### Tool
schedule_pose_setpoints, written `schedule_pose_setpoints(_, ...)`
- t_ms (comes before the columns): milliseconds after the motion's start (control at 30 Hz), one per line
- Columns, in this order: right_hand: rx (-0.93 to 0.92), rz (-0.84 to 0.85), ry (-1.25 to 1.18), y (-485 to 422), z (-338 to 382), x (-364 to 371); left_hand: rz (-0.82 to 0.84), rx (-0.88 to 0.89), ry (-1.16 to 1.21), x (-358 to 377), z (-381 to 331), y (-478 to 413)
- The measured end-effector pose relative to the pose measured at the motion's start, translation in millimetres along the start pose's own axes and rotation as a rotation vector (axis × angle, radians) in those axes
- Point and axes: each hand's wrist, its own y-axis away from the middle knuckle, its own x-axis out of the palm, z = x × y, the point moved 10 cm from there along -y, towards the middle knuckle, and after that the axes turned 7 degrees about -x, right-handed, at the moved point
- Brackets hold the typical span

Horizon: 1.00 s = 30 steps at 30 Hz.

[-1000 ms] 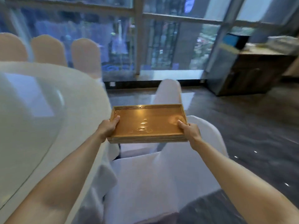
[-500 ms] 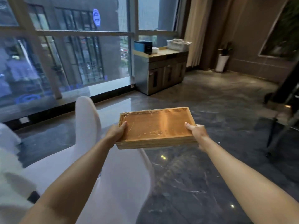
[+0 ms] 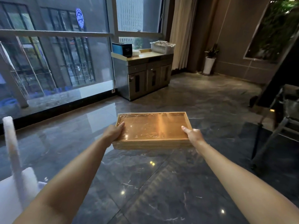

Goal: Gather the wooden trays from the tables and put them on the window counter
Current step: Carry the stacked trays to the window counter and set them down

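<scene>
I hold a stack of flat wooden trays level in front of me, above the dark marble floor. My left hand grips the stack's left end, thumb on the rim. My right hand grips the right end the same way. Ahead by the window stands the counter, a grey cabinet with a light wooden top, a few steps beyond the trays.
On the counter sit a dark and blue box, white dishes and a white basket. A white-covered chair is at my lower left. A black stand and a metal rack occupy the right. A potted plant stands beside the curtain.
My view has swung right, away from the round table and white chairs. The counter is now nearer and more central. Both hands keep the same grip on the trays.
</scene>
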Motion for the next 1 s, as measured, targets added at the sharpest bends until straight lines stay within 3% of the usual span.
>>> schedule_pose_setpoints(267,0.026,-0.029,0.007,-154,-28,-31,0.019,0.016,-0.026,92,-86,-125)
schedule_pose_setpoints(633,0.011,-0.052,0.099,-468,13,-38,0.021,0.076,0.036,173,-269,-372)
schedule_pose_setpoints(1000,0.023,0.011,0.119,-764,15,-37,-0.009,-0.024,0.051,256,-399,-586)
